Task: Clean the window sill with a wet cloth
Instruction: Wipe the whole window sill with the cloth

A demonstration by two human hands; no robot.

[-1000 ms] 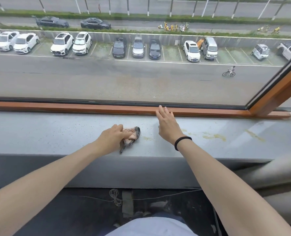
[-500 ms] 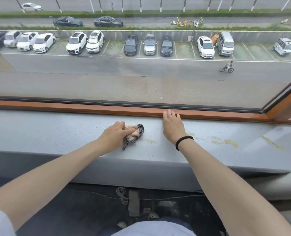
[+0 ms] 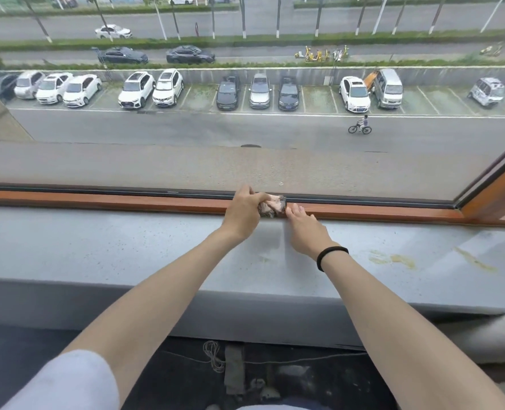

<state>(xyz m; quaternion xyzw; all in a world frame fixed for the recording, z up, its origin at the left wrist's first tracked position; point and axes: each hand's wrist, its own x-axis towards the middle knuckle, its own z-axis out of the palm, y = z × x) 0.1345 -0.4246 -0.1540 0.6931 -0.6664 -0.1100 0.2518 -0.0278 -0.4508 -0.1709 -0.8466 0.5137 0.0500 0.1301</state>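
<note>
My left hand (image 3: 243, 213) grips a small bunched cloth (image 3: 272, 206), pinkish with a dark patterned edge, and presses it on the orange-brown wooden window frame (image 3: 127, 201) at the back of the grey window sill (image 3: 97, 247). My right hand (image 3: 304, 230) rests flat on the sill just right of the cloth, fingers apart and reaching the frame, fingertips close to the cloth. A black band circles my right wrist. Part of the cloth is hidden under my left fingers.
Yellowish stains (image 3: 391, 258) and a streak (image 3: 476, 260) mark the sill to the right. The glass pane (image 3: 245, 161) stands right behind the frame; an angled frame post (image 3: 493, 190) rises at the right. A grey pipe (image 3: 488, 335) and loose cable (image 3: 214, 355) lie below the sill.
My left hand has carried the cloth from the middle of the sill back up onto the wooden frame. My right hand stays beside it, now touching close to the cloth.
</note>
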